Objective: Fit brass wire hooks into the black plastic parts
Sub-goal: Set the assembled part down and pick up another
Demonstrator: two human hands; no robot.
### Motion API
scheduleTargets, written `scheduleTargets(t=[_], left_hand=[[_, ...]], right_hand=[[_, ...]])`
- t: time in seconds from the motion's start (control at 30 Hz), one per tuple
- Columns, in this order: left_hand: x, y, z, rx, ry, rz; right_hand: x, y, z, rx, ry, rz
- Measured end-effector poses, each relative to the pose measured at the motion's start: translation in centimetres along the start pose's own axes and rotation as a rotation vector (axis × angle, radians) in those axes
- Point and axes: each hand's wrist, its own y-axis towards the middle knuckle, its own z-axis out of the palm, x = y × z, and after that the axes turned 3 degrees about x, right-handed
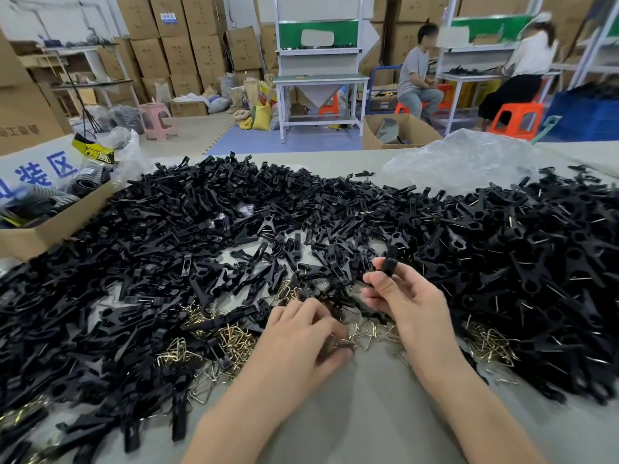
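Hemming hands [301, 333] [402, 296]: black parts [201, 229], brass hooks [234, 343].

Warehouse workroom with stacked cardboard boxes [181, 45] and white-framed workstations [321, 80].
Far beyond the left hand [301, 333], the boxes rise in tall stacks against a pale wall [67, 15], with a pink stool [155, 120] and filled sacks [259, 110] on the grey floor [201, 128]. Beyond the right hand [405, 296], two people [415, 72] sit at green-panelled workstations, near orange stools [516, 118] and a blue floor mat [301, 142].

L hand [301, 333]: bare; fingertips blurred.
R hand [402, 296]: bare; nails short, plain.
L forearm [241, 406]: bare to frame edge.
R forearm [469, 393]: bare to frame edge.
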Motion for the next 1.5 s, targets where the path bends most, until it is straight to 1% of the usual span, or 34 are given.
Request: scheduleTargets(t=[0.03,0.17,0.3,0.33,0.37,0.4,0.47,0.53,0.6,0.67,0.77,0.87,1.0,1.13,1.3,1.4,1.5], left_hand=[[0.2,0.0,0.0,0.016,0.012,-0.006],[0.4,0.1,-0.2,-0.019,0.000,0.020],[0.2,-0.1,-0.2,-0.028,0.059,0.051],[0.0,0.0,-0.2,-0.052,0.022,0.054],[-0.3,0.0,-0.4,-0.103,-0.071,0.030],[-0.5,0.1,-0.7,-0.174,-0.214,-0.028],[-0.8,0.3,-1.3,-0.307,-0.649,-0.209],[-0.9,0.6,-2.0,-0.331,-1.087,-0.341],[-0.9,0.9,-2.3,-0.314,-1.318,-0.404],[-1.0,1.1,-2.3,-0.317,-1.399,-0.437],[-1.0,1.2,-2.0,-0.296,-1.460,-0.462],[-0.8,1.2,-1.8,-0.285,-1.447,-0.456],[-0.6,1.3,-1.3,-0.305,-1.386,-0.486],[-0.5,1.1,-1.0,-0.336,-1.265,-0.500],[-1.0,1.1,-1.2,-0.344,-1.212,-0.518],[-1.3,1.1,-1.1,-0.349,-1.221,-0.525],[-1.4,1.1,-1.1,-0.280,-1.297,-0.497]], right_hand=[[-0.2,0.0,-0.1,0.004,-0.014,0.002],[-1.0,0.2,0.1,0.044,-0.135,-0.007],[-0.9,0.0,0.0,0.068,-0.240,-0.028],[-0.9,-0.1,0.0,0.065,-0.256,-0.038],[-0.7,-0.1,0.0,0.063,-0.274,-0.047],[-0.6,-0.2,0.0,0.066,-0.302,-0.058],[-0.6,-0.3,0.1,0.073,-0.364,-0.070],[-0.7,-0.5,0.4,0.086,-0.391,-0.062],[-0.8,-0.8,0.7,0.120,-0.410,-0.070],[-0.9,-1.1,0.7,0.146,-0.449,-0.095],[-1.0,-1.2,0.6,0.163,-0.501,-0.122],[-1.1,-1.3,0.6,0.187,-0.518,-0.134],[-1.1,-1.4,0.6,0.213,-0.522,-0.131],[-1.1,-1.4,0.6,0.204,-0.555,-0.151],[-1.1,-1.5,0.7,0.202,-0.573,-0.165],[-1.1,-1.5,0.8,0.202,-0.580,-0.172],[-1.0,-1.6,0.7,0.209,-0.584,-0.174]])
